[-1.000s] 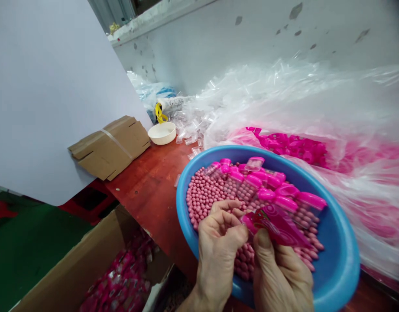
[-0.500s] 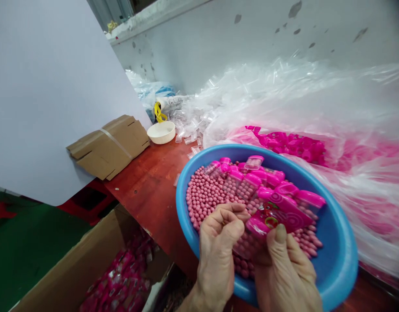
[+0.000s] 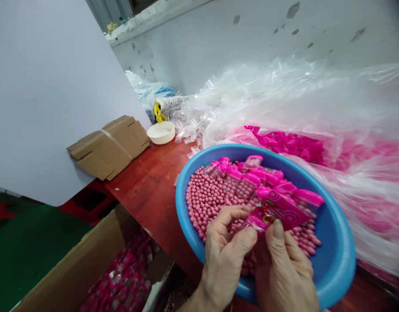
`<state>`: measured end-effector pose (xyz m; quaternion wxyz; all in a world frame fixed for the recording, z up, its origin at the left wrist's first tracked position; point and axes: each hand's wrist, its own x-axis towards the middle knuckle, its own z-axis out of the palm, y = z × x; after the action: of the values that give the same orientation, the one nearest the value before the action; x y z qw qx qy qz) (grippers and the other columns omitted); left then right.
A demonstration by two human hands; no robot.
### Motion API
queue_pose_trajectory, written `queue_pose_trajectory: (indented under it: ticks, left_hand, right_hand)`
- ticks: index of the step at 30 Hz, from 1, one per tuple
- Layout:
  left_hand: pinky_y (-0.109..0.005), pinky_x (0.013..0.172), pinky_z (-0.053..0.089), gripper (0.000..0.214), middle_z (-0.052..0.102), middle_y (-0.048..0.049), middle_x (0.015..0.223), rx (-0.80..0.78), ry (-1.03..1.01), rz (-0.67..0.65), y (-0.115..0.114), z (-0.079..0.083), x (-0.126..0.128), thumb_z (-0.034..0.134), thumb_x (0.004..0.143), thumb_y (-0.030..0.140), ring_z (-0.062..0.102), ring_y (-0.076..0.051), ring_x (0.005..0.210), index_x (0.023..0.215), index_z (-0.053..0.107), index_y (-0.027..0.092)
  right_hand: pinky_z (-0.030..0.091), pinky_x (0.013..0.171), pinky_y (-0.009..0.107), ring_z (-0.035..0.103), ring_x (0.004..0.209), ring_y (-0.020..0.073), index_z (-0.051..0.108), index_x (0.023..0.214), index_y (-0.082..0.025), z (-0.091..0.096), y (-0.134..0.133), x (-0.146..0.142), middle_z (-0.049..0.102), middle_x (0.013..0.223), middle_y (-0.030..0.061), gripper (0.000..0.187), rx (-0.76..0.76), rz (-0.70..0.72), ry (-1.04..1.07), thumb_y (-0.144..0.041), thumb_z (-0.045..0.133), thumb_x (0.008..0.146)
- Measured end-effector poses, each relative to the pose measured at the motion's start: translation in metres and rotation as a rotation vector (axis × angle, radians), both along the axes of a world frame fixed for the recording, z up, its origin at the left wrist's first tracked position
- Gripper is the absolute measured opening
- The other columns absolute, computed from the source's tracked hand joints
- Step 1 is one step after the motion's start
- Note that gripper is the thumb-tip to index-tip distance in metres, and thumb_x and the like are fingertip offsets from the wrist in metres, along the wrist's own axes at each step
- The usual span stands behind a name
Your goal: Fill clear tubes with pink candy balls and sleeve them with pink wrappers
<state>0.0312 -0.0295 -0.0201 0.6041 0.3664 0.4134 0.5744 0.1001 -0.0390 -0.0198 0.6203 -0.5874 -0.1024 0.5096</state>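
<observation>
Over the basin, my left hand [image 3: 227, 251] is closed, its thumb and fingertips against the pink end of a small clear container [image 3: 256, 223]. My right hand [image 3: 285, 264] pinches a pink printed packet [image 3: 283, 210] with circle patterns, thumb on top. Container and packet overlap between the hands; whether one is inside the other I cannot tell. Beneath them a blue basin [image 3: 337, 242] holds many round pink candies [image 3: 205, 199]. Several filled clear containers with pink caps [image 3: 248, 184] lie on the candies. My fingers hide the lower part of the held container.
Large clear plastic bags [image 3: 316, 99] with pink parts [image 3: 290, 145] lie behind the basin. A white bowl [image 3: 162, 133], loose clear pieces [image 3: 189, 123] and flattened cardboard [image 3: 110, 147] rest on the red table [image 3: 147, 182]. An open carton [image 3: 85, 247] of pink packets stands below left.
My left hand has moved right and closer to my right hand, its thumb now against the container's pink end. The packet is slightly further left.
</observation>
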Motion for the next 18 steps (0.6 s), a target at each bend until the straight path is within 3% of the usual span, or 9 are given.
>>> queue_pose_trajectory:
  ticks: [5, 8, 12, 15, 18]
  left_hand:
    - [-0.025, 0.086, 0.044, 0.013, 0.067, -0.003, 0.099, -0.002, -0.026, 0.045, 0.0006, 0.0011, 0.001, 0.067, 0.076, 0.016, 0.059, -0.017, 0.095, 0.088, 0.071, 0.019]
    - [-0.02, 0.068, 0.045, 0.005, 0.062, 0.0013, 0.077, -0.052, -0.053, 0.075, 0.0002, 0.0016, 0.0014, 0.068, 0.077, 0.019, 0.056, -0.01, 0.07, 0.082, 0.068, 0.018]
    - [-0.015, 0.046, 0.032, 0.01, 0.051, 0.0064, 0.06, -0.181, -0.116, 0.05, -0.0016, 0.0004, 0.0018, 0.066, 0.081, 0.026, 0.039, -0.003, 0.047, 0.08, 0.06, 0.018]
    - [-0.016, 0.051, 0.036, 0.013, 0.055, 0.0042, 0.067, -0.158, -0.088, 0.033, -0.0016, 0.0012, 0.0021, 0.068, 0.078, 0.025, 0.042, -0.005, 0.053, 0.082, 0.059, 0.016]
    - [-0.017, 0.057, 0.039, 0.018, 0.058, 0.0022, 0.074, -0.132, -0.106, -0.012, -0.0003, 0.0039, 0.0016, 0.072, 0.072, 0.017, 0.044, -0.006, 0.059, 0.087, 0.061, 0.015]
  right_hand:
    - [0.052, 0.082, 0.031, 0.065, 0.096, 0.0247, 0.07, 0.097, -0.018, 0.0021, -0.0065, 0.0039, 0.074, 0.097, 0.0062, 0.061, -0.031, 0.116, -0.195, -0.069, 0.066, 0.065]
    - [0.052, 0.081, 0.029, 0.064, 0.098, 0.025, 0.07, 0.1, -0.017, 0.0021, -0.0064, 0.0037, 0.073, 0.097, 0.0063, 0.058, 0.019, 0.158, -0.252, -0.066, 0.064, 0.07]
    - [0.049, 0.061, 0.024, 0.062, 0.078, 0.02, 0.072, 0.096, -0.017, -0.0012, -0.0057, 0.0026, 0.071, 0.081, 0.0038, 0.051, 0.038, 0.175, -0.349, -0.062, 0.064, 0.073]
    - [0.039, 0.045, 0.022, 0.053, 0.058, 0.0141, 0.072, 0.089, -0.016, -0.0021, -0.0058, 0.0041, 0.066, 0.068, 0.0018, 0.051, 0.041, 0.165, -0.36, -0.063, 0.064, 0.072]
    - [0.038, 0.043, 0.023, 0.047, 0.05, 0.0119, 0.07, 0.074, -0.016, 0.0002, -0.0056, 0.0065, 0.059, 0.057, -0.0004, 0.048, 0.051, 0.144, -0.336, -0.063, 0.065, 0.07]
